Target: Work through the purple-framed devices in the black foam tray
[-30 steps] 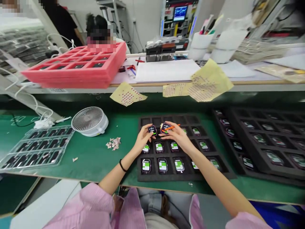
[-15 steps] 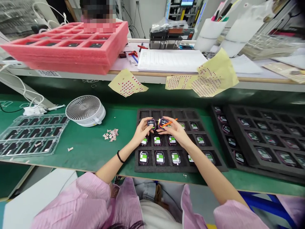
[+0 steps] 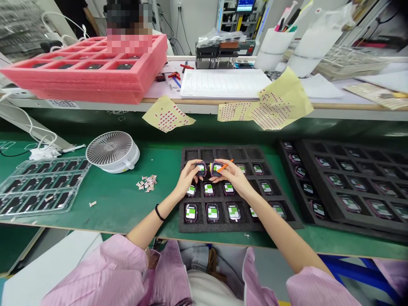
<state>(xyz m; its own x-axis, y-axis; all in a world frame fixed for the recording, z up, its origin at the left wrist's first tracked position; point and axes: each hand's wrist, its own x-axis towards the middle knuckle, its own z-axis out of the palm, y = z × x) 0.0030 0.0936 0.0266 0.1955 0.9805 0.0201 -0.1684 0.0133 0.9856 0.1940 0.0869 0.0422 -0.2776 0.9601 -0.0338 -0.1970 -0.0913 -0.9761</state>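
My left hand (image 3: 188, 176) is closed on a small square watch-like device (image 3: 200, 169) with a lit screen. Beside it, my right hand (image 3: 232, 176) grips a second such device (image 3: 217, 168) and an orange stick (image 3: 225, 165). Both hands are over a black foam tray (image 3: 197, 228), where several more devices with green and white screens lie in the compartments. The two held devices are side by side with a small gap; something yellow shows at the edge of the right one.
Black foam trays with devices (image 3: 338, 212) are stacked at the right. Leftward are a white fan (image 3: 113, 152), small pieces (image 3: 147, 183) and a clear plastic tray (image 3: 68, 204). A pink foam tray (image 3: 140, 85) rests on the shelf, with a person (image 3: 127, 25) behind it.
The screens of both held devices have turned from mostly dark to green and white. My hands keep nearly the same pose, and the camera view has shifted slightly.
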